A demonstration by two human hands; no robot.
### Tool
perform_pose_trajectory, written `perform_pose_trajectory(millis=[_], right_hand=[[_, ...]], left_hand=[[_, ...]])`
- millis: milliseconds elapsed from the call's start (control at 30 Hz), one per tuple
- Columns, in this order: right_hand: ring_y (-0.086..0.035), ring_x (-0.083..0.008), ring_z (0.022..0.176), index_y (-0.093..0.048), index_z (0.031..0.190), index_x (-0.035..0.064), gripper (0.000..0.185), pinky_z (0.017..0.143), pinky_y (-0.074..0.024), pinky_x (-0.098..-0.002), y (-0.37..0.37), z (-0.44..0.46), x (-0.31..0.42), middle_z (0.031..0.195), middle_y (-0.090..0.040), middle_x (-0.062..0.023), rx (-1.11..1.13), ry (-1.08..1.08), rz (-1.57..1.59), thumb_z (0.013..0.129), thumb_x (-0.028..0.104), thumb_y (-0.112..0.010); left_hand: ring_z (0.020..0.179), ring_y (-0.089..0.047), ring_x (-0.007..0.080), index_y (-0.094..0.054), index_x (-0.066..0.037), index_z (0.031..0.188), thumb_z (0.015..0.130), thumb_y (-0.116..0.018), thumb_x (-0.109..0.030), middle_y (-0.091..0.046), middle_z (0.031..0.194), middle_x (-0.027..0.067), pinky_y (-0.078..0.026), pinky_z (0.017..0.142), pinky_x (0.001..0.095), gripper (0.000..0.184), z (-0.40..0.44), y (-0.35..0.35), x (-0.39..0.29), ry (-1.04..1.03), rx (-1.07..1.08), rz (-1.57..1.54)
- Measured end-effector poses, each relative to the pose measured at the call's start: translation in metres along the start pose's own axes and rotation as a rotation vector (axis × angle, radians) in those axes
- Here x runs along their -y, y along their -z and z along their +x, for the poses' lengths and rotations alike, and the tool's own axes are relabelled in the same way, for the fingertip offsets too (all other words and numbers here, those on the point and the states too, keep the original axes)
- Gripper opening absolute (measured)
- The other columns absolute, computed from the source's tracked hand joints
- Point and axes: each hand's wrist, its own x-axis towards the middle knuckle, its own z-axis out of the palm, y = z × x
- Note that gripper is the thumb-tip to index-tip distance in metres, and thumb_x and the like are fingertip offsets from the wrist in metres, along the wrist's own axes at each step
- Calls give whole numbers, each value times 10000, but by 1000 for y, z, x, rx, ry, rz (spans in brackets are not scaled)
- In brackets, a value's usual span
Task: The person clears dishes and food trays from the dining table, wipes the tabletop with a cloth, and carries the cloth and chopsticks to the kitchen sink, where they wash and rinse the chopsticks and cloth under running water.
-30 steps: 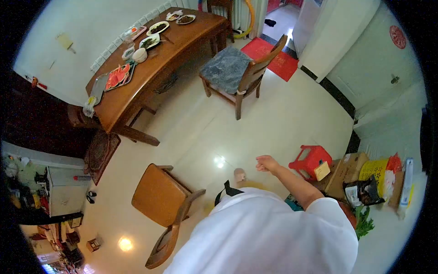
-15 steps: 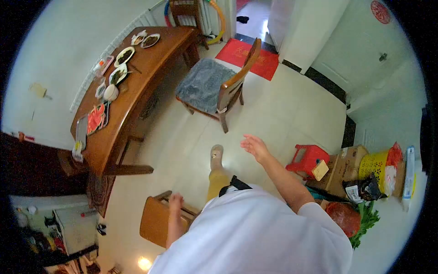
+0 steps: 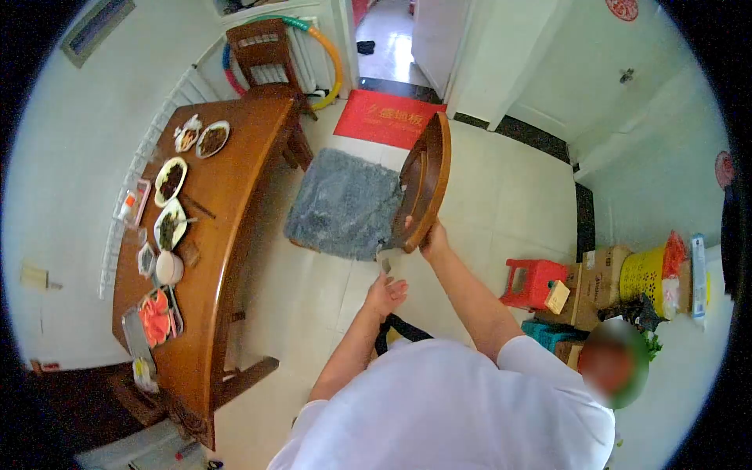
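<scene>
A wooden chair [image 3: 439, 168] with a grey fluffy seat cover [image 3: 345, 202] stands right in front of me, its curved backrest toward the right. My right hand [image 3: 433, 240] is wrapped round the lower near end of that backrest; one fingertip shows on its inner side. Just below the seat's near corner, my left hand [image 3: 386, 296] is held palm up with its fingers apart and nothing in it. A pale strip [image 3: 387, 258] hangs at that corner, close to the left fingertips; whether they touch it I cannot tell.
At left is a long wooden table [image 3: 235, 227] with dishes of food and a tray of watermelon slices [image 3: 157, 317]. A red mat [image 3: 384, 117] lies by the doorway. On the right are a red stool [image 3: 533, 282], cardboard boxes [image 3: 601, 286] and a yellow basket [image 3: 641, 274].
I have come nearer to the grey-covered chair. My right hand has reached its backrest and closed on it. My left hand has swung forward from beside another chair to the seat's near corner.
</scene>
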Motion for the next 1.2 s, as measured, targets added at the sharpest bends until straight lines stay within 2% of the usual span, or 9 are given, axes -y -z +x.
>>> perform_pose_trajectory(millis=[167, 367, 433, 633, 767, 800, 833, 1033, 1200], right_hand=[[-593, -291, 757, -503, 1051, 12, 419, 686, -491, -384, 24, 15, -22, 885, -592, -178, 102, -148, 222, 898, 372, -351], [-579, -247, 646, -556, 948, 18, 370, 607, -497, -348, 16, 14, -28, 728, -590, -113, 136, -75, 359, 858, 350, -418], [-563, -202, 595, -539, 935, 40, 362, 513, -494, -369, 14, 11, -32, 784, -592, -64, 40, -99, 381, 860, 370, -410], [-583, -247, 620, -553, 921, 17, 390, 561, -510, -358, 2, 3, -24, 720, -587, -114, 57, -167, 393, 858, 366, -390], [-590, -251, 621, -561, 903, 32, 379, 566, -509, -366, 2, 3, -5, 719, -593, -118, 205, -155, 361, 858, 365, -386], [-559, -235, 560, -558, 870, 42, 363, 517, -486, -349, -10, -7, 9, 658, -573, -101, 39, -128, 286, 851, 366, -397], [-528, -220, 500, -556, 837, 51, 350, 469, -464, -332, -15, -14, 20, 597, -553, -84, -125, -96, 206, 844, 368, -407], [-527, -220, 498, -564, 844, 35, 370, 492, -472, -331, 28, -48, 71, 597, -555, -87, -107, -107, 160, 838, 376, -418], [-551, -226, 567, -574, 868, 25, 373, 518, -487, -319, 75, -70, 115, 656, -576, -101, 62, -107, 98, 858, 360, -410]], left_hand=[[975, -541, 287, -72, -20, 1355, 866, -360, -536, -492, 1157, 196, -459, 759, 385, 767, 48, 0, -24, 128, 56, -88], [1025, -513, 265, -289, -34, 1290, 853, -343, -574, -503, 1153, 161, -446, 812, 347, 697, 81, -8, -44, 232, 151, -224], [1012, -520, 233, -434, -58, 1191, 859, -406, -516, -540, 1118, 103, -441, 834, 335, 567, 65, -34, -54, 159, 170, -371], [985, -531, 200, -531, -86, 1089, 873, -502, -228, -561, 1096, 42, -433, 849, 332, 260, 73, -43, -67, 78, 271, -180], [927, -555, 197, -541, -102, 1048, 842, -560, -186, -576, 1052, 40, -467, 790, 325, 224, 67, -58, -62, 142, 253, -281], [927, -555, 197, -541, -102, 1048, 842, -560, -186, -576, 1052, 40, -467, 790, 325, 224, 70, -61, -56, 134, 255, -290], [909, -559, 197, -541, -106, 1041, 829, -581, -204, -580, 1033, 36, -474, 772, 323, 237, 75, -64, -49, 185, 234, -257], [792, -581, 160, -542, -131, 942, 748, -651, -430, -594, 904, 39, -470, 552, 281, 372, 61, -99, 12, 325, 202, 22], [850, -580, 196, -501, -124, 1079, 743, -510, -630, -589, 975, 89, -455, 651, 316, 608, 67, -100, 46, 431, 404, 465]])
